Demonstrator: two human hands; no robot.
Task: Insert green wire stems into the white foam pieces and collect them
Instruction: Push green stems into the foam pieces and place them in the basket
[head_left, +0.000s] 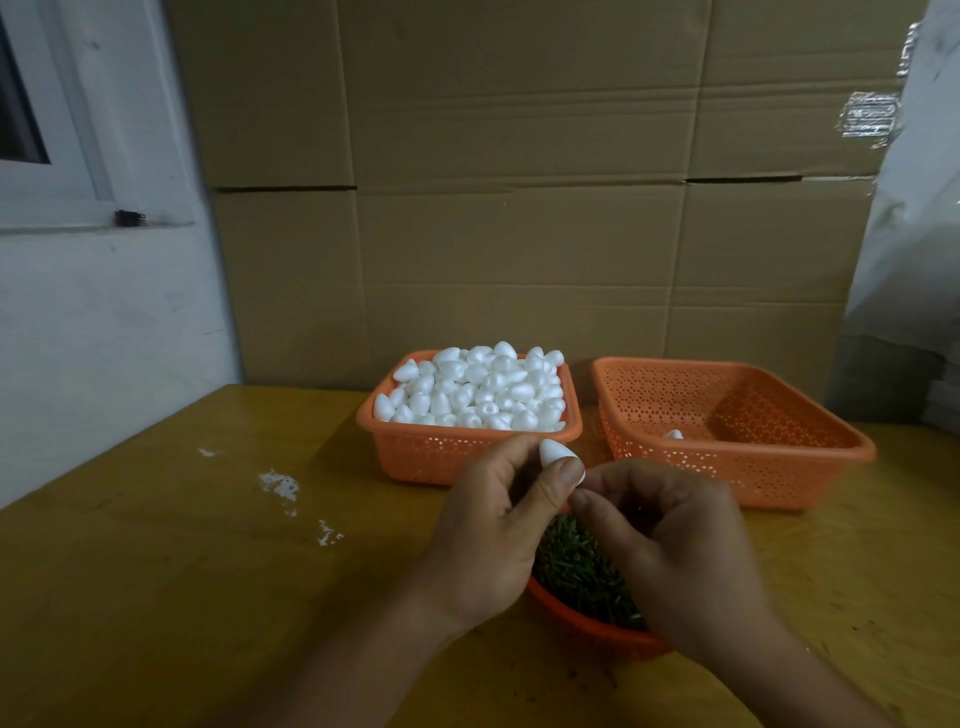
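My left hand (498, 519) pinches a white cone-shaped foam piece (553, 451) between thumb and fingers, held up above the table. My right hand (670, 540) is right beside it, fingers curled and fingertips meeting at the foam's lower end; whether it holds a green stem is hidden. Under both hands sits a small orange basket (582, 618) full of green wire stems (576, 566). Behind, an orange basket (415, 441) is heaped with white foam pieces (478, 389). The orange basket (779, 467) at the right holds one white foam piece (674, 434).
The yellow-brown table (208, 571) carries white crumbs (280, 486) at the left. Cardboard boxes (519, 182) form a wall behind the baskets. A white wall with a window frame (62, 182) is at the left, and a pale plastic sheet (914, 208) hangs at the right.
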